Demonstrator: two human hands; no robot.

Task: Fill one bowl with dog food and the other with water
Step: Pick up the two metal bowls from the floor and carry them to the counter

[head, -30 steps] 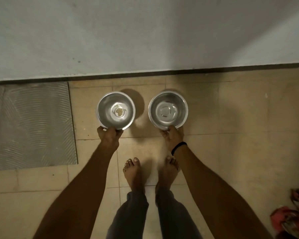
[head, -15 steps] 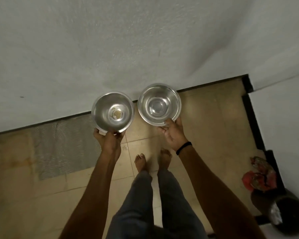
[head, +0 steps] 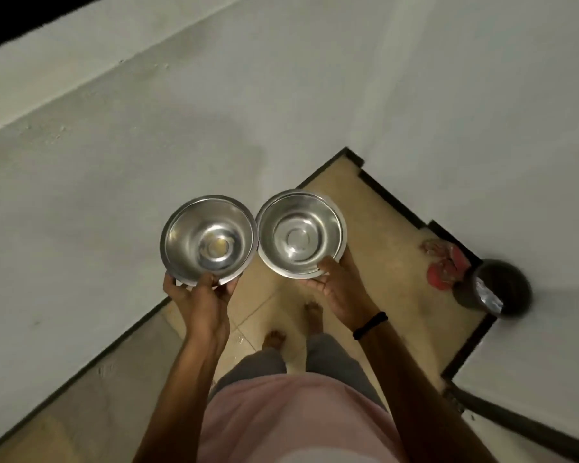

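At frame centre, the left hand [head: 199, 295] grips one bowl [head: 209, 239], the right hand [head: 336, 285] the other bowl [head: 301, 233]. Light, stiff, slick steel: near-rim holds suit.

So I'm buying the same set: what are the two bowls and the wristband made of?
Both the left bowl and the right bowl look like polished steel, with mirror glare. The wristband is matte black, perhaps rubber or fabric.
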